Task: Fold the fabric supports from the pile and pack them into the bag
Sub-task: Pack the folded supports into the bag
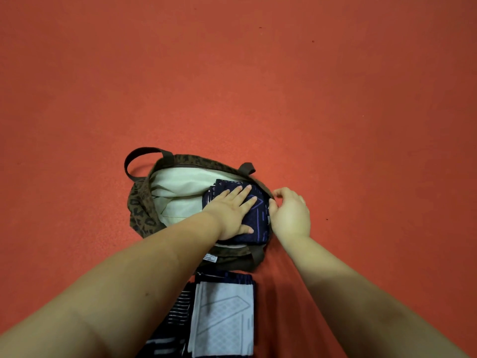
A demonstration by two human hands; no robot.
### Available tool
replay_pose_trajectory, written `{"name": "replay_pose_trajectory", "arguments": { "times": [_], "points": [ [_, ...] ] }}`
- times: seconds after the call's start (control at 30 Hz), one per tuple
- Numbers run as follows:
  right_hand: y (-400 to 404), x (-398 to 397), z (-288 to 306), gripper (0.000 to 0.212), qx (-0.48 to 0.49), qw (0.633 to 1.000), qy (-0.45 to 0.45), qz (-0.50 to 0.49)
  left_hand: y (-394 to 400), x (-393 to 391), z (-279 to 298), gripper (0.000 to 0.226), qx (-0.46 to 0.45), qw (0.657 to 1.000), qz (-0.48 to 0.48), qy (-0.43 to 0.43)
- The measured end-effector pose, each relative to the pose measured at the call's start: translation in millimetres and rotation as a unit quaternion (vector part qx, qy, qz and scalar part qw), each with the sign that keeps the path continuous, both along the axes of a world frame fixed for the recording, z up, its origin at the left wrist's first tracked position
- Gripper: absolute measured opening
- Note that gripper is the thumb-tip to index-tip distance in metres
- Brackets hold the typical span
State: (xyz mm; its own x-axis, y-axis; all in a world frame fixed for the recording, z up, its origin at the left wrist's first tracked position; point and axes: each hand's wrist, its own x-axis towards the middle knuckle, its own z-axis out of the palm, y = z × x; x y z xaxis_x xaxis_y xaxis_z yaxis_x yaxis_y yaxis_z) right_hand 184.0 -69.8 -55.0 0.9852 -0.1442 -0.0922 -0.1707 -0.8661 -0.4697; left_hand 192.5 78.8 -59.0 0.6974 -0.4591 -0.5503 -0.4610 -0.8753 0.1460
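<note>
Over on the left, the leopard-print bag (141, 205) lies open on the red floor (232, 73), one dark handle (139, 156) looping out past its far left corner and the cream lining (178, 192) showing wide inside the mouth. Moving across, the left hand (232, 213) comes in over the bag's near rim, and there it is, flat on top of a folded navy support (259, 215) that sits in the right half of the bag. The fingers (238, 193) are straight and spread, pressing down on the fabric, thumb lying along its near edge; nothing curled, no grip. The support shows a pale purple line pattern and lies against the bag's right wall, on the lining.

Just beside it, the right hand (290, 211) is at the bag's right rim. Its fingers bend at the edge, thumb towards the navy fabric, fingertips up by the rim; whether they actually pinch the rim or just touch it, I can't tell from here, the back of the hand covers it.

Nearer to the person, between the two forearms, the pile of supports (222, 319) waits on the floor just short of the bag: a pale grey piece with an outlined pattern on top, dark striped fabric (178, 313) poking out along its left side.
</note>
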Motion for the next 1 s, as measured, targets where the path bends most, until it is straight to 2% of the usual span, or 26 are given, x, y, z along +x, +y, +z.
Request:
{"name": "replay_pose_trajectory", "arguments": {
  "times": [0.07,0.13,0.17,0.23,0.27,0.33,0.4,0.5,0.7,0.8,0.9,1.0],
  "points": [
    [5,-5,5,0.022,-0.039,0.991,-0.070,0.106,6,-12,0,0.079,-0.026,0.999,0.025,-0.037],
    [9,-12,7,0.028,-0.083,0.965,-0.116,0.219,16,-26,-3,0.077,-0.059,0.994,0.067,-0.067],
    [11,-15,6,0.034,-0.113,0.954,-0.080,0.266,22,-32,-5,0.077,-0.070,0.991,0.087,-0.073],
    [13,-21,4,0.051,-0.170,0.932,0.051,0.315,34,-41,-8,0.078,-0.069,0.990,0.105,-0.070],
    [11,-23,1,0.055,-0.183,0.923,0.109,0.321,38,-45,-9,0.077,-0.062,0.991,0.106,-0.056],
    [10,-25,-1,0.056,-0.198,0.911,0.148,0.331,43,-49,-8,0.076,-0.053,0.992,0.106,-0.030],
    [7,-31,1,0.052,-0.179,0.921,0.104,0.331,41,-48,-7,0.075,-0.064,0.991,0.114,-0.035],
    [1,-53,5,0.048,-0.165,0.948,-0.016,0.273,40,-50,2,0.071,-0.107,0.983,0.130,-0.071],
    [-7,-122,-1,0.048,-0.156,0.950,-0.011,0.272,53,-106,8,0.045,-0.250,0.934,0.126,-0.220],
    [-5,-157,-8,0.048,-0.158,0.946,0.015,0.282,57,-146,0,0.036,-0.221,0.946,0.099,-0.217],
    [-3,-185,-13,0.051,-0.145,0.948,0.046,0.278,61,-187,-10,0.042,-0.180,0.964,0.082,-0.180],
    [-2,-202,-16,0.057,-0.114,0.957,0.079,0.254,61,-215,-16,0.055,-0.149,0.967,0.161,-0.130]
  ]
}}
